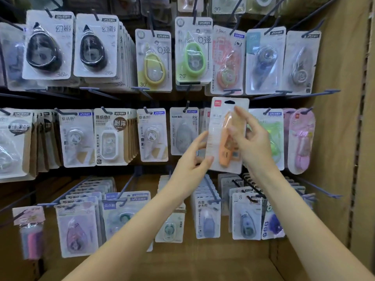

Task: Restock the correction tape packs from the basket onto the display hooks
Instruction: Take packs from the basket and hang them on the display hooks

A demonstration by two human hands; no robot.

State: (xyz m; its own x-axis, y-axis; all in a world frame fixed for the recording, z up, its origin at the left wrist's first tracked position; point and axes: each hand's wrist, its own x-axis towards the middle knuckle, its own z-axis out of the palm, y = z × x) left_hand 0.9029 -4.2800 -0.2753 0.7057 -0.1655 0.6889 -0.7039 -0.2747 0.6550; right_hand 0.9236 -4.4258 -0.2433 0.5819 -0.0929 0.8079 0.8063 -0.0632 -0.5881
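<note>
Our left hand (190, 159) pinched the lower left edge of the orange correction tape pack (227, 136), thumb in front and fingers behind. The pack stood upright before the middle row of display hooks (185, 107). Our right hand (250, 138) held its front, fingers curled over the blister.

Just the one camera here, a wide-angle worn on the person's head, so it's pretty much their own eye line. It faces straight into the display wall (125, 94) at close range and tips down a bit, with both forearms coming up from the bottom edge into mid-frame. The rows of hooks (292, 96) fill nearly the whole width, and the lens bends the outer edges. The cardboard side panel (343, 118) closes off the right. No second view, so nothing overlaps.
</note>
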